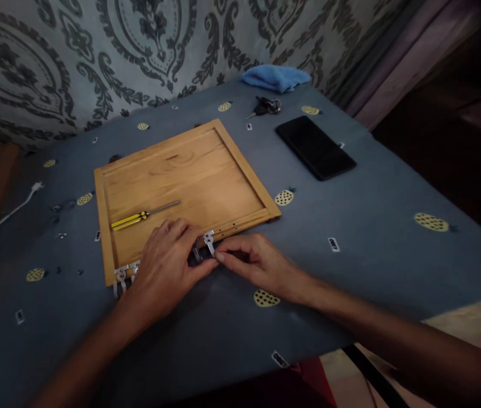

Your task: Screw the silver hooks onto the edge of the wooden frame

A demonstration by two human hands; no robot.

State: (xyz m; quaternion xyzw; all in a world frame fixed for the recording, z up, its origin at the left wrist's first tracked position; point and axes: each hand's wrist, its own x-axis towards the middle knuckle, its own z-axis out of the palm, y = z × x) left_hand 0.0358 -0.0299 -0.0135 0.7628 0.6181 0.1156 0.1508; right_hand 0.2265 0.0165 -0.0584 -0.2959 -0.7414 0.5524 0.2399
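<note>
A wooden framed panel (172,175) lies on the table, with metal hooks (122,276) along its near edge. My left hand (168,263) is closed over that edge, its thumb and fingers around a hook near the middle; the palm side is hidden. Beside it, my right hand (257,260) pinches the lower end of a silver metal hook (209,241) between thumb and forefinger. The hook's flat top rests against the panel's frame, in line with small dark holes to its right. On the panel, beyond my left hand, lies a yellow-handled screwdriver (144,215).
A black phone (315,147), keys (265,107) and a blue cloth (277,77) lie at the far right of the patterned tablecloth (376,226). Small loose metal parts (60,235) and a white cable (8,215) are at the left. A patterned curtain (138,51) hangs behind.
</note>
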